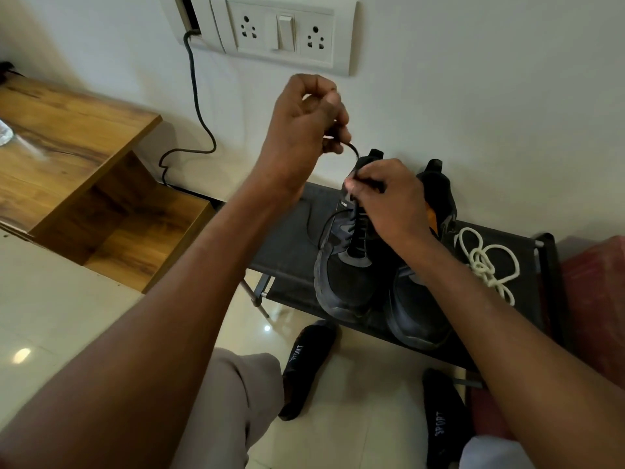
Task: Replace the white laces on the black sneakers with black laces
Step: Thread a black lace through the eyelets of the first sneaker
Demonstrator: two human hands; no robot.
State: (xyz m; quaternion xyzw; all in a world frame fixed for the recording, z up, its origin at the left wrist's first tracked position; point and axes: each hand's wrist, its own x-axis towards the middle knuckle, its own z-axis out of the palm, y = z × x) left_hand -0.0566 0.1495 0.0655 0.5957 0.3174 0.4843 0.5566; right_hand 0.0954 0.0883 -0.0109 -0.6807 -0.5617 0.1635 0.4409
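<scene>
Two black sneakers stand side by side on a dark fabric shoe rack [291,238], toes toward me. The left sneaker [341,275] carries a black lace [351,148] threaded through its eyelets. My left hand [304,123] is raised above the shoe and pinches one end of that lace, pulled up taut. My right hand [385,201] sits on the shoe's tongue and pinches the lace at the top eyelets. Part of the right sneaker [419,309] lies under my right forearm. A bundle of white laces [487,262] lies loose on the rack to the right.
A wooden stepped shelf [77,164] stands at the left. A wall socket panel [280,32] with a dark cable [196,96] hangs above. My feet in black socks [307,363] rest on the tiled floor. A red cloth surface [595,299] is at the right edge.
</scene>
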